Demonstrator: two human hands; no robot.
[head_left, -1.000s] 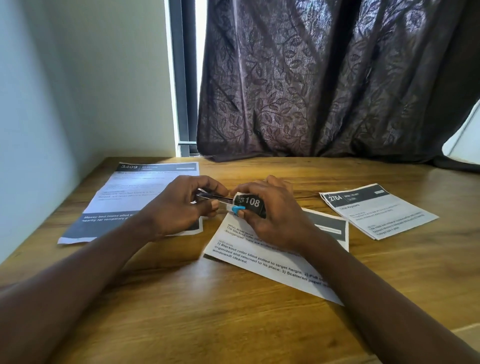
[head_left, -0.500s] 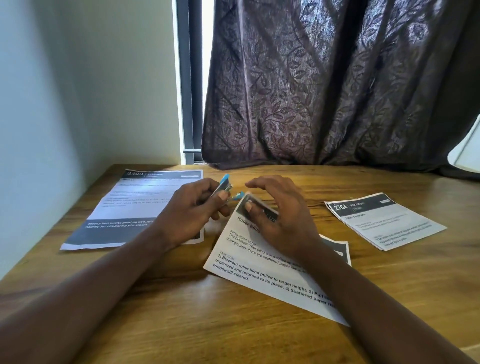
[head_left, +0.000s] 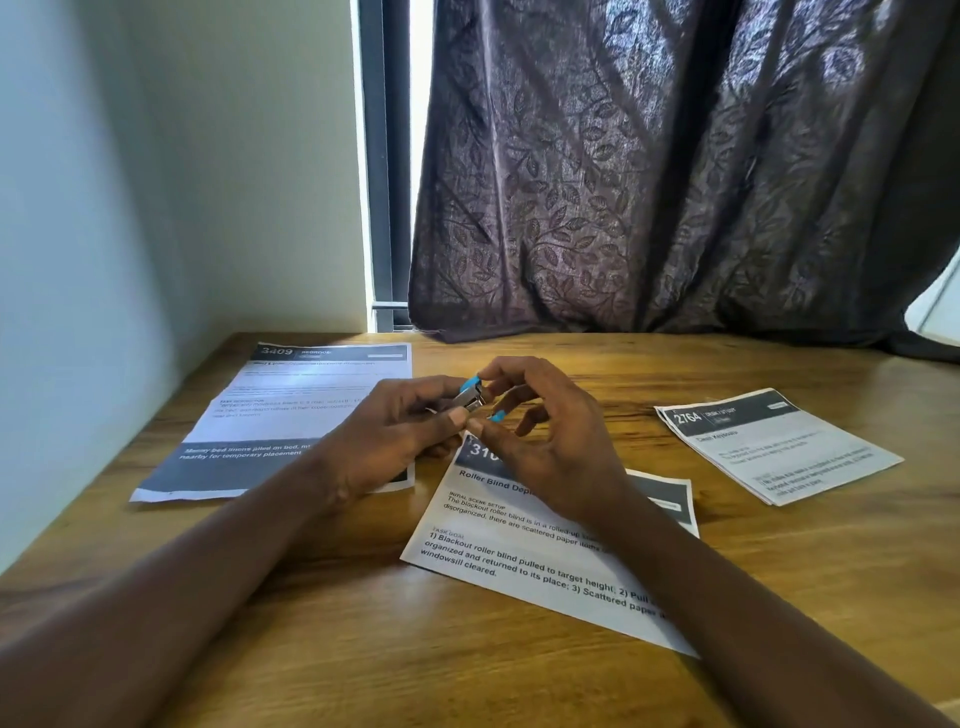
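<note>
Head view: both hands meet above the wooden counter (head_left: 311, 634), just past the far edge of the middle sheet (head_left: 524, 566), the one headed with a number starting 310 and the words "Roller Blind". The left hand (head_left: 395, 431) grips a small metal tool (head_left: 470, 401) with blue tips, its fingers curled round the body and its thumb laid along the near side. It looks like a staple remover or mini stapler, but I cannot tell which. The right hand (head_left: 550, 447) pinches the tool's blue end between forefinger above and thumb below, with the other fingers loosely curled and holding nothing. The tool is held clear of the paper, a little above the sheet's top left corner.

The step in hand seems to be setting or opening the tool before it goes to that corner. To do it well, the left hand should hold the body steady while the right works only the tips. The sheet should stay flat, and the tool should come down squarely onto the corner so the paper does not tear.

A sheet marked 3409 (head_left: 291, 415) lies at the left and a small stack marked 2764 (head_left: 779, 452) at the right. A dark curtain (head_left: 675, 182) hangs beyond.
</note>
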